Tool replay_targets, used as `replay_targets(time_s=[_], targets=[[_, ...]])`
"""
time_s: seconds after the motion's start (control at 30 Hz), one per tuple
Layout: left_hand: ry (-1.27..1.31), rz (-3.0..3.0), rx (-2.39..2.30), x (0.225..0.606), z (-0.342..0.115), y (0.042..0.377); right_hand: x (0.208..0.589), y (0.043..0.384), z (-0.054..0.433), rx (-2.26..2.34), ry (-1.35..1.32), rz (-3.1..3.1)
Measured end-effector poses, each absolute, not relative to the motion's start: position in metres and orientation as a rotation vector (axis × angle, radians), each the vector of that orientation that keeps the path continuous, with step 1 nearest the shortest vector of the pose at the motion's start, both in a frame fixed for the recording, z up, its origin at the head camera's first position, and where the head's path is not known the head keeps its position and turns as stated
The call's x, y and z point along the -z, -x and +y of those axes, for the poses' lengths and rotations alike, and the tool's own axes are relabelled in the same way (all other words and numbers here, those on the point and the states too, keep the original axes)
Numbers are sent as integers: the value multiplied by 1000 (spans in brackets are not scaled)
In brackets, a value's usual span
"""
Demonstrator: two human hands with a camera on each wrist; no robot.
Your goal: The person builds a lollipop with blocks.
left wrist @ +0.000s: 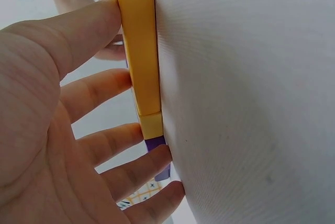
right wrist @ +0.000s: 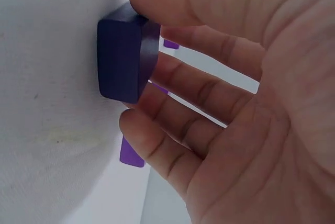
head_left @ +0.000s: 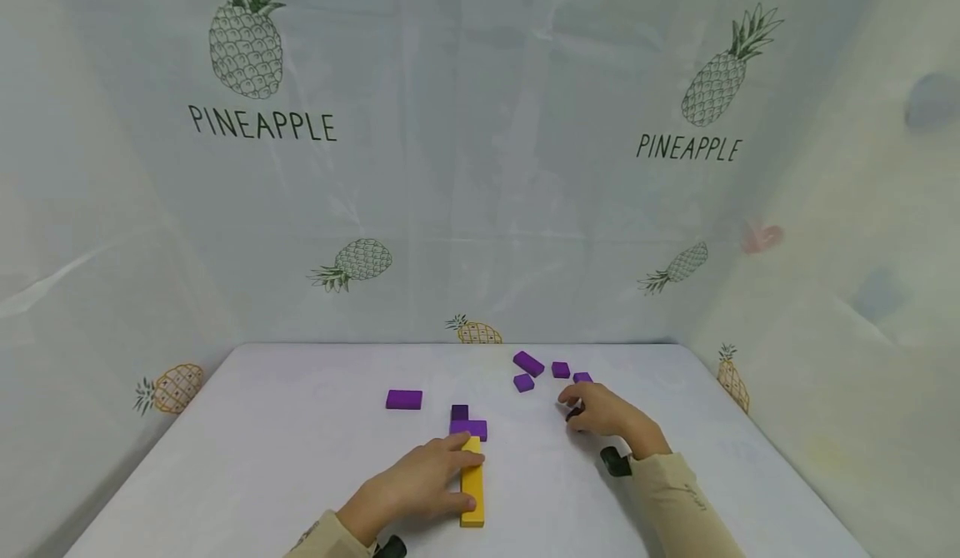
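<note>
My left hand [head_left: 423,479] lies beside a yellow bar [head_left: 472,504], its thumb and spread, fairly straight fingers touching the side. In the left wrist view, the long yellow block [left wrist: 140,51] meets a shorter yellow block [left wrist: 152,126] end to end. Just beyond these sits a purple block [head_left: 476,430], with a darker purple block [head_left: 459,412] behind it. At the right, my right hand [head_left: 603,412] pinches a dark purple block [right wrist: 119,59] between thumb and fingers, close to the table surface.
Several purple blocks lie at the back right, among them a longer block [head_left: 528,364] and small blocks [head_left: 523,383] [head_left: 560,370]. One purple block [head_left: 582,377] is partly behind my right hand. Another purple block [head_left: 404,400] lies left of centre. A pineapple-print curtain [head_left: 480,166] surrounds the white table [head_left: 262,433].
</note>
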State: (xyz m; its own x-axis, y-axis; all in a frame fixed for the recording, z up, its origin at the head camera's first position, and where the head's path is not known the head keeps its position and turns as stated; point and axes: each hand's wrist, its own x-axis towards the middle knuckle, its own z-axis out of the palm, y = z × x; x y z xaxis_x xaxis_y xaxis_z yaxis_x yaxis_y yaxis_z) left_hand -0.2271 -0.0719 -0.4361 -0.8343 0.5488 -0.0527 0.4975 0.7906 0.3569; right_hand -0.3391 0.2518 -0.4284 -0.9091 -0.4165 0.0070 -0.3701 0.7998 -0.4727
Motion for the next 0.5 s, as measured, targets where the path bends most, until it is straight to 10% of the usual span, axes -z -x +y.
replay_targets(time_s=[0.5], targets=[[-821, 2819, -507, 436, -73, 227, 430, 339, 243, 758, 747, 2896]])
